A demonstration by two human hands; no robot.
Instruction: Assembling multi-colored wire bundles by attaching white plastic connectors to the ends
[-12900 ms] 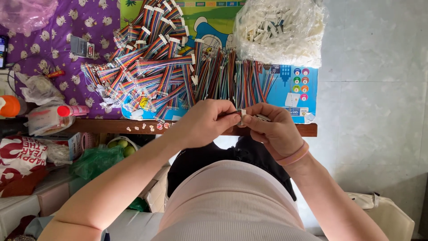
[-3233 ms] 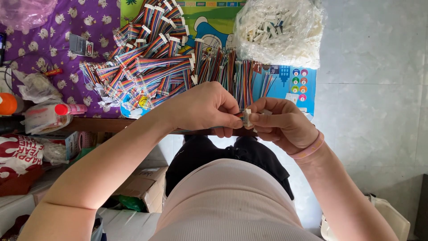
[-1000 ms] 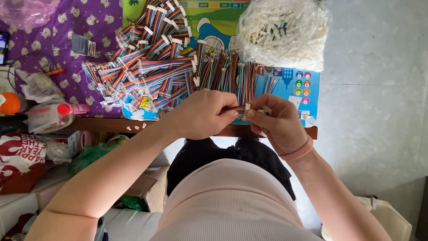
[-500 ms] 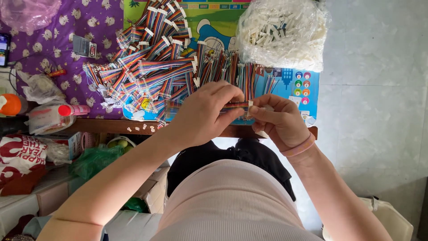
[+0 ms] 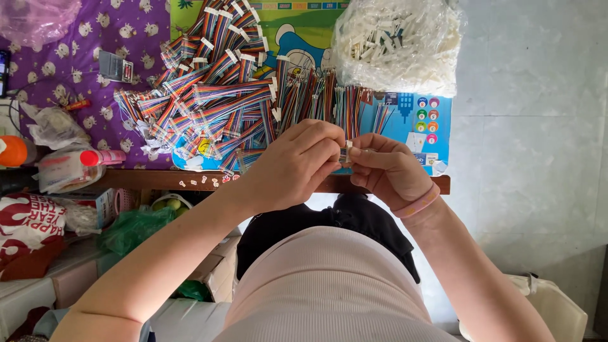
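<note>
Both hands are meeting right over the near edge of the wooden table [image 5: 158, 180], and between them is sitting a small connector [image 5: 346, 152], pale and blocky, mostly hidden by fingertips. The left hand [image 5: 297, 166] is curling in from the left, its fingers folded tight with thumb and forefinger pinching at the connector's left side. The right hand [image 5: 389, 170] is closing on it from the other side, thumb and forefinger nipping the piece, the remaining fingers tucked under; a pink wristband [image 5: 415, 202] is circling that wrist. So the connector is being held just above the table's near edge, clamped from both sides, and too little of it is showing to tell its pins or whether wires are attached. Further back on the table, directly beyond the hands, a row of loose coloured wires [image 5: 329, 104] is lying fanned out on a blue patterned mat [image 5: 430, 120]. To the left of those on the table, a big heap of rainbow ribbon cables [image 5: 209, 88] with white ends is sprawling across. At the far right corner of the table a clear plastic bag [image 5: 399, 44] stuffed with white connectors is resting. Out at the table's left end, a pink-capped bottle [image 5: 73, 164] is lying on its side.
</note>
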